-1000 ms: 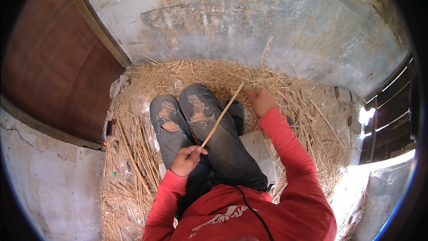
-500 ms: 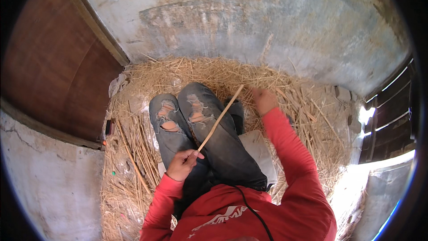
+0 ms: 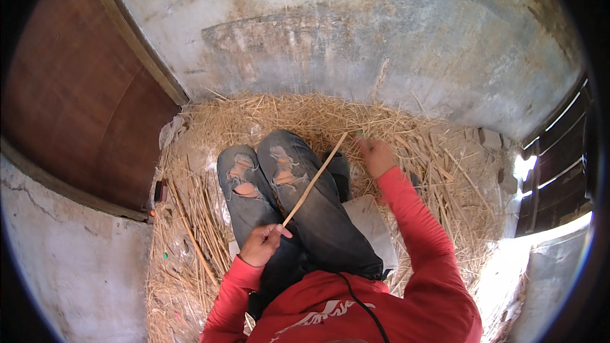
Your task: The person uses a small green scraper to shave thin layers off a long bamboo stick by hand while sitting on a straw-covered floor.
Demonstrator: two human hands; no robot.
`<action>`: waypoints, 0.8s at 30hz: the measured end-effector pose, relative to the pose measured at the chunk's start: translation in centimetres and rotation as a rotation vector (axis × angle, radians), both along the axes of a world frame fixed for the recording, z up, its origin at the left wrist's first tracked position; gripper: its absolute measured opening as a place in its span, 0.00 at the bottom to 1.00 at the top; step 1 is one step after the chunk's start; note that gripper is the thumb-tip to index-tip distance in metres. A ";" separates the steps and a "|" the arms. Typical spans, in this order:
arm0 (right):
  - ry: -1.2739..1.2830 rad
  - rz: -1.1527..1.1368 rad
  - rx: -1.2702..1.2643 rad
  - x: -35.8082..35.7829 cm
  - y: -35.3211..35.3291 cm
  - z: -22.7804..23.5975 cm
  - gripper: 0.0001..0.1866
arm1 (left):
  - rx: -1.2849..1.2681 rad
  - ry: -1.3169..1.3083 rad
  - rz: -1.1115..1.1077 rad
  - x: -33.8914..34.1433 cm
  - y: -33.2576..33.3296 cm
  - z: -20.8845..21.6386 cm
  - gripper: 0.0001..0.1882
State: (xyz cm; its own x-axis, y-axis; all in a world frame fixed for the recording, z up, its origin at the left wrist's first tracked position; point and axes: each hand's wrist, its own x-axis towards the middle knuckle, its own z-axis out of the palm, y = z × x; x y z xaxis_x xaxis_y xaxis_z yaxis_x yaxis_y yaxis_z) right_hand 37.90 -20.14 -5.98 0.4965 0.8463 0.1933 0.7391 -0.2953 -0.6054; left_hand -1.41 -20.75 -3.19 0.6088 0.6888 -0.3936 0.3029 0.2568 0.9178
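Note:
A thin pale cane stick slants across my right thigh, its far end up and to the right. My left hand pinches its near end between thumb and fingers, above my lap. Just right of the stick's far tip is my right hand, fingers curled closed and apart from the stick. A small blurred greenish spot shows at its fingertips; what it is, and what the hand holds, I cannot make out.
Loose straw covers the floor along the stained wall. Long canes lie left of my legs, with more stalks on the right. A brown door stands at the left. A brick-like block sits by the right wall.
The whole scene has shifted slightly downward in view. My left hand keeps its pinch on the stick, and my right hand stays near the far tip. Little else differs.

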 end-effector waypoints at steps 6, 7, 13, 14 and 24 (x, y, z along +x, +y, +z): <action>-0.022 0.383 -0.048 -6.4 -2.8 4.0 0.33 | 0.016 -0.036 -0.016 0.9 0.2 -0.4 0.24; -0.068 0.387 -0.090 -7.7 -3.1 3.5 0.33 | 0.017 -0.036 -0.017 1.3 0.1 -0.1 0.24; -0.013 0.187 -0.065 -5.3 -0.5 1.5 0.34 | -0.051 -0.039 -0.009 1.1 0.1 -0.3 0.24; -0.050 0.250 -0.114 -6.0 -0.8 2.8 0.34 | -0.061 -0.033 -0.003 0.9 0.2 -0.3 0.24; -0.061 0.357 -0.197 -6.1 -0.4 2.4 0.35 | -0.136 -0.070 -0.009 0.9 0.6 -0.8 0.26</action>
State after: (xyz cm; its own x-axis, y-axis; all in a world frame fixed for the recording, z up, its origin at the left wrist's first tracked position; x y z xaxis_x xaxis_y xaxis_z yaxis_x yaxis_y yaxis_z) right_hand 31.81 -20.54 -3.61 0.1579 0.9870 0.0301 0.8487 -0.1200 -0.5150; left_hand -0.46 -20.11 -3.96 0.6438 0.6263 -0.4396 0.2422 0.3781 0.8935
